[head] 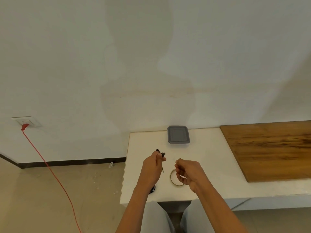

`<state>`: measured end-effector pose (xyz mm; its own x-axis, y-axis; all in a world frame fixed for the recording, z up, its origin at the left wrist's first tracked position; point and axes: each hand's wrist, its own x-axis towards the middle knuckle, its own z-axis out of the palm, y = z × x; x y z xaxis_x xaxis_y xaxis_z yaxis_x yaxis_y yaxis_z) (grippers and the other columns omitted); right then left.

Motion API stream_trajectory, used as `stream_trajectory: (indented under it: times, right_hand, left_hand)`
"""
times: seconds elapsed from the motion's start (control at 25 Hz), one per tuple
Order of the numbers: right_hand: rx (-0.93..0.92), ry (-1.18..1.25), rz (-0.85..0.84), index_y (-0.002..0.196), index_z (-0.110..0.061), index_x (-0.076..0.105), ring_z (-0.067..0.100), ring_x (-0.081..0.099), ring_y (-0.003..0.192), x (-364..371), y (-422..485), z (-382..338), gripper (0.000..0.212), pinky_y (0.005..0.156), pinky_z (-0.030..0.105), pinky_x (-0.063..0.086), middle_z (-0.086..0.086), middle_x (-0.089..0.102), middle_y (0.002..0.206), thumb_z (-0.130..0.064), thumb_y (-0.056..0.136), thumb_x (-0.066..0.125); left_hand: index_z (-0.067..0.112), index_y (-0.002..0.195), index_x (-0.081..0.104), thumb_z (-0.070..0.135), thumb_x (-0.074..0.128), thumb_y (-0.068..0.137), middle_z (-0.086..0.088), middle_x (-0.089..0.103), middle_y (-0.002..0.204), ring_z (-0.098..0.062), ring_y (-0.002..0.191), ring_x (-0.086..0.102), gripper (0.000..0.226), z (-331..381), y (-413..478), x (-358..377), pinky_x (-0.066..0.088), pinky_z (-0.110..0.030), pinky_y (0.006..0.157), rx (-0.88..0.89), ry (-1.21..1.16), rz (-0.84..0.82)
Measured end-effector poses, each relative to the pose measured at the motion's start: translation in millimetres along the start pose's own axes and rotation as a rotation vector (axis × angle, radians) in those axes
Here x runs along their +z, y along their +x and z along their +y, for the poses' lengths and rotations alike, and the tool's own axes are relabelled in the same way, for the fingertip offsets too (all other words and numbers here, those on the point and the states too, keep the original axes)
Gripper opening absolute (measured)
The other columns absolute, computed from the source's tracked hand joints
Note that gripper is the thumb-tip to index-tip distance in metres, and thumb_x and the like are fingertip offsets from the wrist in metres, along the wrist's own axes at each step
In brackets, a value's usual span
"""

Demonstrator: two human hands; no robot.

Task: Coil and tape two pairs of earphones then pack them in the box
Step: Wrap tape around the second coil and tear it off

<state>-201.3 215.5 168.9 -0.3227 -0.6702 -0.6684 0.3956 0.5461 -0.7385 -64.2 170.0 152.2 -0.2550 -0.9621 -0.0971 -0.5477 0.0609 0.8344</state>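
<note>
One black earphone set is pinched in the left hand above the table; a second peeks from under that forearm. The right hand is curled, holding one tape roll. One grey box sits behind, lid on, contents hidden.

Bare white table lies open from 1 to 4 o'clock of the hands, up to the wooden board. At 12 o'clock the lidded grey box blocks; a tape roll sits under the right hand.
</note>
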Motion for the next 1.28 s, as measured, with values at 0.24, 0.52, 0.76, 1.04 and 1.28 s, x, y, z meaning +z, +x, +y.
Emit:
stream_trajectory:
  times: [0.24,0.52,0.76,1.04,1.28]
  right_hand:
    - [-0.024,0.041,-0.163,0.084,-0.001,0.067,0.017,0.059,0.064,5,-12,-18,0.015,0.065,0.029,0.054,0.010,0.064,0.070,-0.016,0.085,0.066]
    - [-0.009,-0.021,-0.143,0.082,-0.003,0.069,0.014,0.060,0.060,26,-7,-19,0.019,0.060,0.025,0.053,0.006,0.066,0.065,-0.021,0.080,0.073]
    - [0.041,-0.012,-0.112,0.089,-0.005,0.068,0.015,0.062,0.069,28,-2,-9,0.018,0.060,0.025,0.052,0.007,0.069,0.076,-0.021,0.081,0.072]
    - [0.118,0.050,-0.127,0.090,-0.006,0.067,0.021,0.064,0.083,22,4,-2,0.018,0.067,0.032,0.054,0.009,0.071,0.088,-0.020,0.080,0.074]
    - [0.117,0.135,-0.162,0.096,0.005,0.065,0.025,0.065,0.071,13,7,-7,0.022,0.062,0.032,0.059,0.019,0.066,0.089,-0.007,0.080,0.072]
  left_hand:
    - [0.011,0.105,0.054,0.022,0.032,0.104,0.002,0.068,0.100,-0.001,0.076,0.059,0.025,-1,-6,-2,0.044,-0.003,0.064,0.051,0.062,-0.048]
    - [0.010,0.110,0.052,0.016,0.036,0.103,0.006,0.056,0.090,0.000,0.067,0.051,0.019,6,-15,5,0.041,0.000,0.066,0.154,0.222,-0.052]
    - [0.009,0.132,0.048,0.019,0.039,0.102,-0.004,0.064,0.120,-0.012,0.103,0.064,0.032,5,-10,3,0.042,-0.010,0.091,0.139,0.413,-0.107]
    - [0.016,0.127,0.054,0.024,0.041,0.101,-0.003,0.066,0.119,-0.017,0.102,0.065,0.030,5,-15,11,0.046,-0.019,0.092,0.043,0.462,-0.036]
    - [0.012,0.109,0.064,0.025,0.049,0.098,-0.004,0.071,0.100,-0.009,0.071,0.057,0.022,1,-19,13,0.038,-0.005,0.063,0.021,0.352,-0.006]
